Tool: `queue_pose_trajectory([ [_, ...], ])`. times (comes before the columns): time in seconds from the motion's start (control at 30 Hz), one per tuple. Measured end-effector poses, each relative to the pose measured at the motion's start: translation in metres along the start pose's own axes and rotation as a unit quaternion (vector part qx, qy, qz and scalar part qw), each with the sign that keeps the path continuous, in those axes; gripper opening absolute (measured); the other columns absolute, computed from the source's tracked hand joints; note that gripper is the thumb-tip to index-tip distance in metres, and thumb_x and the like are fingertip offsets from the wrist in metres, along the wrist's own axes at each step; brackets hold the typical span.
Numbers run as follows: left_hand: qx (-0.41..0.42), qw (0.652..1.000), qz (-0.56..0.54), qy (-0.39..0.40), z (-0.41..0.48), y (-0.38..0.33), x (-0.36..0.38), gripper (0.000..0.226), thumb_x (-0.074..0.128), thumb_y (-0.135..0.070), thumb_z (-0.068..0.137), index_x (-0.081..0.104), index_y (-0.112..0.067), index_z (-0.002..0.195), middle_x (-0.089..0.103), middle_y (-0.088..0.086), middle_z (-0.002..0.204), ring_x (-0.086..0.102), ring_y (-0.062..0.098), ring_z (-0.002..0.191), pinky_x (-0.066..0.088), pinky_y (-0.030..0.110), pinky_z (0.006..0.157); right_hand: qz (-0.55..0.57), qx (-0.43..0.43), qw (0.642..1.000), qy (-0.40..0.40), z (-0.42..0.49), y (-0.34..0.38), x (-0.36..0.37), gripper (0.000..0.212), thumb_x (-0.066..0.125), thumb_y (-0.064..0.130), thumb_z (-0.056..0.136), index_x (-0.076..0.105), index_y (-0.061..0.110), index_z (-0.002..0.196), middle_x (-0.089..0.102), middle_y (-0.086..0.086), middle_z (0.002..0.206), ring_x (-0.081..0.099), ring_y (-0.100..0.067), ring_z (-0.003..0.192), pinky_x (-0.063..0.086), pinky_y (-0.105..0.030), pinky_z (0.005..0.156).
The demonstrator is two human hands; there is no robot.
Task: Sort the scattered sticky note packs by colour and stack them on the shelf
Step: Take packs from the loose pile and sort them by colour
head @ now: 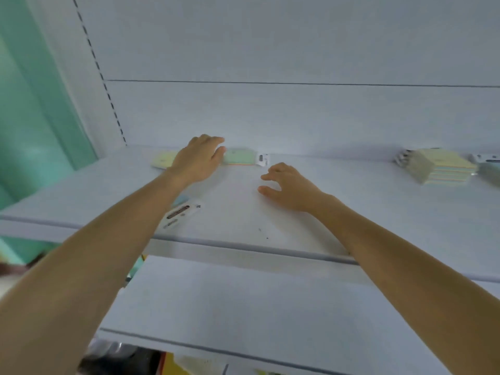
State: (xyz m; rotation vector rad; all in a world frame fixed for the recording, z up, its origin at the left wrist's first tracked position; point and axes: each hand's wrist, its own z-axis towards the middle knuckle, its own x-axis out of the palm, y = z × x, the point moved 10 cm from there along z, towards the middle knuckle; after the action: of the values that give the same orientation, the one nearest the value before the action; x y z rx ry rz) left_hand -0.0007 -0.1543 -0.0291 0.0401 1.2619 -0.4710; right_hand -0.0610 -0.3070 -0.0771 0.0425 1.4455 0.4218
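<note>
At the back of the upper shelf (270,226), left hand (198,161) palm down, its fingers (208,139) straight and close together, aimed right along the back panel (270,115), clasping nothing visible. Thumb tip touching the left end of a green pack (239,156) of sticky notes, flat against the back panel, with a white hang tab (263,159) at its right end. Just left of the hand, partly covered by it, a yellow pack (162,159), also flat at the back of the shelf. Whether yellow and green touch under the palm: impossible to tell.

Nearer the middle of the shelf, right hand (289,188) in front of and just right of the green pack, apart from it, fingers spread and loosely curled, holding nothing; thumb low over the shelf board, contact with it unclear.

Under the left forearm, near the front edge, a half-hidden pack (181,212) lying flat, white tab with a dark label showing, pale blue at its far end.

Far to the right, well apart from both hands, a stack of packs (443,166), yellow on top, coloured layers beneath; beside it at the frame edge, a blurred grey-green pack (488,169).

Below, a lower shelf (243,293) of the same pale grey. At the left, a slotted upright (100,69) and a teal wall (32,104).
</note>
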Motion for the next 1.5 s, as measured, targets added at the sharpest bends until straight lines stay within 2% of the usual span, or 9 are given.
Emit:
queue_pose_trajectory([
  [0.33, -0.076, 0.995, -0.026, 0.061, -0.016, 0.144, 0.005, 0.043, 0.034, -0.031, 0.097, 0.041, -0.014, 0.136, 0.04, 0.021, 0.14, 0.037, 0.036, 0.131, 0.032, 0.046, 0.109, -0.037, 0.047, 0.998, 0.032, 0.091, 0.04, 0.043, 0.056, 0.039, 0.042, 0.093, 0.028, 0.017, 0.143, 0.018, -0.005, 0.156, 0.015, -0.03, 0.142, 0.013, -0.04, 0.117],
  [0.57, -0.076, 0.993, -0.027, 0.088, -0.007, 0.163, 0.017, 0.049, 0.032, -0.04, 0.097, 0.035, -0.02, 0.141, 0.033, 0.015, 0.148, 0.027, 0.033, 0.138, 0.026, 0.046, 0.114, -0.068, 0.078, 0.995, 0.013, 0.097, 0.032, 0.038, 0.051, 0.027, 0.038, 0.097, 0.027, 0.016, 0.143, 0.032, -0.013, 0.149, 0.026, -0.032, 0.139, 0.016, -0.04, 0.116],
  [0.67, -0.116, 0.989, -0.022, 0.092, 0.0, 0.164, 0.02, 0.051, 0.031, -0.046, 0.095, 0.035, -0.023, 0.141, 0.034, 0.015, 0.147, 0.027, 0.034, 0.136, 0.027, 0.046, 0.111, -0.047, 0.094, 0.994, -0.026, 0.092, 0.024, 0.026, 0.04, 0.031, 0.034, 0.097, 0.053, 0.01, 0.119, 0.046, -0.018, 0.125, 0.044, -0.031, 0.12, 0.035, -0.037, 0.1],
  [0.77, -0.149, 0.983, -0.025, 0.1, 0.002, 0.162, 0.024, 0.052, 0.033, -0.053, 0.092, 0.04, -0.024, 0.135, 0.043, 0.012, 0.14, 0.03, 0.032, 0.132, 0.031, 0.044, 0.105, 0.039, 0.146, 0.986, -0.065, 0.085, 0.009, 0.019, 0.028, 0.04, 0.032, 0.093, 0.055, 0.009, 0.087, 0.046, -0.017, 0.1, 0.05, -0.03, 0.089, 0.038, -0.029, 0.067],
  [0.97, -0.162, 0.98, -0.064, 0.097, 0.011, 0.162, 0.016, 0.059, 0.063, -0.048, 0.078, 0.048, -0.016, 0.126, 0.051, 0.01, 0.136, 0.044, 0.03, 0.127, 0.038, 0.038, 0.103, 0.15, 0.254, 0.954, -0.061, 0.074, -0.02, 0.02, 0.028, 0.049, 0.018, 0.086, 0.055, 0.014, 0.114, 0.053, -0.015, 0.125, 0.049, -0.033, 0.116, 0.04, -0.034, 0.092],
  [1.17, -0.148, 0.968, -0.179, 0.094, 0.013, 0.154, 0.007, 0.074, 0.074, -0.013, 0.075, 0.036, -0.014, 0.139, 0.038, 0.011, 0.146, 0.038, 0.027, 0.132, 0.034, 0.032, 0.104, 0.152, 0.271, 0.95, -0.041, 0.076, -0.017, 0.015, 0.046, 0.057, 0.021, 0.086, 0.045, 0.008, 0.129, 0.05, -0.014, 0.134, 0.046, -0.03, 0.123, 0.034, -0.033, 0.103],
  [1.3, -0.171, 0.938, -0.283, 0.105, 0.009, 0.152, 0.001, 0.063, 0.046, 0.009, 0.082, 0.041, -0.023, 0.136, 0.042, 0.012, 0.132, 0.047, 0.022, 0.093, 0.042, 0.024, 0.066, 0.167, 0.247, 0.952, -0.066, 0.076, -0.009, 0.006, 0.053, 0.065, 0.012, 0.08, 0.045, 0.01, 0.129, 0.041, -0.015, 0.136, 0.049, -0.029, 0.118, 0.038, -0.026, 0.082],
  [1.43, -0.194, 0.895, -0.392, 0.088, 0.005, 0.15, -0.008, 0.053, 0.039, 0.011, 0.084, 0.052, -0.019, 0.126, 0.047, 0.009, 0.096, 0.047, 0.019, 0.075, 0.043, 0.021, 0.062, 0.189, 0.215, 0.951, -0.112, 0.07, -0.004, -0.011, 0.05, 0.054, -0.003, 0.08, 0.051, 0.014, 0.126, 0.035, -0.016, 0.135, 0.047, -0.026, 0.092, 0.043, -0.019, 0.059],
  [1.5, -0.196, 0.875, -0.435, 0.077, 0.006, 0.144, -0.01, 0.051, 0.042, 0.01, 0.084, 0.052, -0.019, 0.125, 0.048, 0.004, 0.081, 0.047, 0.014, 0.067, 0.045, 0.021, 0.063, 0.213, 0.199, 0.947, -0.137, 0.063, -0.009, -0.021, 0.05, 0.048, -0.007, 0.079, 0.053, 0.012, 0.125, 0.043, -0.016, 0.134, 0.046, -0.023, 0.095, 0.04, -0.015, 0.049],
])
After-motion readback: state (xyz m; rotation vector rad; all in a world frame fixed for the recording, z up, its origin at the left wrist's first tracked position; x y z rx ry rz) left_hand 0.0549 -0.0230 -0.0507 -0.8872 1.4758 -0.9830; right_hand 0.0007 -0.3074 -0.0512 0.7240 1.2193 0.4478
